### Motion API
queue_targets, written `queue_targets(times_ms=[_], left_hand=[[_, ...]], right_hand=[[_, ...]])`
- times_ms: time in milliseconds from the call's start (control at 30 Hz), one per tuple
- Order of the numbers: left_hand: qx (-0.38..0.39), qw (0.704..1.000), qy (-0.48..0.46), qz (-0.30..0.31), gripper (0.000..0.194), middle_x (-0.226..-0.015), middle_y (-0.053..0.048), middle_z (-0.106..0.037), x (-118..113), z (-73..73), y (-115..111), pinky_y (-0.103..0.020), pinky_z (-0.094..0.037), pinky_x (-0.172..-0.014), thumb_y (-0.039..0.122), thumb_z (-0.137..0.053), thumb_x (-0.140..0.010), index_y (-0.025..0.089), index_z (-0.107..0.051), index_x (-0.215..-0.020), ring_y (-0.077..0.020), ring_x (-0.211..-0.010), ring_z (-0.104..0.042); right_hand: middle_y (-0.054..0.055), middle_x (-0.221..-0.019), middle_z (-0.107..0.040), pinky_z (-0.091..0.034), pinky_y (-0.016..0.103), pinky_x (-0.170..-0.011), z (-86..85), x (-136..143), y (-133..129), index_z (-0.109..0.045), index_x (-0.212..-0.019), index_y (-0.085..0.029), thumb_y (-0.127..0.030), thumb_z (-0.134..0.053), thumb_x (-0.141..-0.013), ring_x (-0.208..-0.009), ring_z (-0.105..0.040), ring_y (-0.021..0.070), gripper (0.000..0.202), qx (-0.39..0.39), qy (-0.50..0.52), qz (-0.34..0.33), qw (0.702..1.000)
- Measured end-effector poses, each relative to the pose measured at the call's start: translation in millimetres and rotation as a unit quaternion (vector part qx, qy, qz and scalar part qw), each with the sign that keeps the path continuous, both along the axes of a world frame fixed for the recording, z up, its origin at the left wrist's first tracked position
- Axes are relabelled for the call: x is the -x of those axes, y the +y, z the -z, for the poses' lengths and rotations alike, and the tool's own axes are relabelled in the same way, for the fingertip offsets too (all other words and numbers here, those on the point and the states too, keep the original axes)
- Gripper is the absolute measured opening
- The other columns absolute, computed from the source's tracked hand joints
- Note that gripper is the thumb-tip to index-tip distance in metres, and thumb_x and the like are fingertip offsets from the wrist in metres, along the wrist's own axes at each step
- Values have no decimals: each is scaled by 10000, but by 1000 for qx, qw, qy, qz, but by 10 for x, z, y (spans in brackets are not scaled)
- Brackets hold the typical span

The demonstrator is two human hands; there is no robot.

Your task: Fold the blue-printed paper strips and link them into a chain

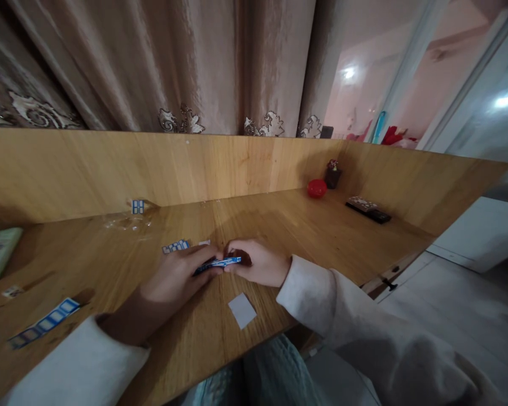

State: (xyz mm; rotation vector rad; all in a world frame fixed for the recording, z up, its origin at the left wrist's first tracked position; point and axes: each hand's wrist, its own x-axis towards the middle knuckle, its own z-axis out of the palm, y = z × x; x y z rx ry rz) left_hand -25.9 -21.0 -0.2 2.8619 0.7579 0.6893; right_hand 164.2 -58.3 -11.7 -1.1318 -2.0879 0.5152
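Observation:
My left hand (182, 276) and my right hand (260, 263) meet over the middle of the desk. Between them is a thin, blue-and-white label strip (227, 261), seen nearly edge-on. Left fingers and thumb close on its left part; the right thumb and fingertips pinch it from the other side. Just behind my left hand lies a blue-bordered label piece (175, 246). A blank white paper square (242, 310) rests in front of my hands. Left of my forearm is a longer strip of blue-bordered labels (46, 322).
A small blue label piece (138, 207) stands by crumpled clear plastic (127, 223) near the back board. At the far left are a green-edged case (0, 254) and a small scrap (12, 291). A red ball-like object (316, 188), a small pot (332, 177) and a dark flat box (367, 209) sit back right.

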Motion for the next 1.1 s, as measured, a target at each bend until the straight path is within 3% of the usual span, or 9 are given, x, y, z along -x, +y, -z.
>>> queue_targets(times_ms=[200,500,700,867,967,1100], left_hand=[[9,999,35,31,125,-834,-16,-607,11,-29,-23,-258,-427,-690,254,-462,-867,193,-572,-861,-148,-786,-574],[2,999,23,27,108,-827,-18,-607,-8,-8,-39,-260,-450,-687,192,-452,-856,186,-560,-850,-137,-773,-578],[12,1000,19,19,74,-843,-15,-616,-29,6,-75,-260,-439,-699,164,-494,-838,183,-549,-884,-141,-789,-584],[62,998,-27,2,169,-921,-4,-649,-56,28,-126,-235,-435,-735,141,-533,-816,195,-544,-975,-117,-825,-605],[77,996,-31,-44,136,-825,13,-654,-56,18,-142,-221,-421,-670,131,-563,-786,189,-562,-909,-112,-737,-602],[63,994,-20,-89,99,-782,-5,-643,-25,19,-134,-226,-409,-640,155,-544,-802,176,-564,-897,-127,-710,-588]], right_hand=[[-28,-680,-574,-359,216,-570,31,-14,17,-580,-781,-178,-186,-579,-745,-612,-495,97,37,4,-12,20,1000],[-28,-678,-582,-340,224,-573,26,3,2,-584,-770,-181,-212,-611,-742,-620,-491,101,50,4,-22,42,999],[-34,-664,-546,-338,225,-567,52,-1,-32,-570,-780,-178,-169,-578,-745,-607,-479,97,38,9,-10,22,1000],[-42,-638,-491,-351,225,-547,87,-1,-52,-538,-729,-177,-198,-559,-771,-587,-444,97,52,24,4,-5,1000],[-11,-754,-579,-421,244,-621,61,-57,-60,-591,-856,-181,-230,-564,-791,-679,-525,115,85,31,17,-26,999],[38,-971,-632,-470,284,-738,-106,-189,-195,-631,-993,-223,-290,-575,-811,-885,-586,154,201,-30,33,-20,999]])
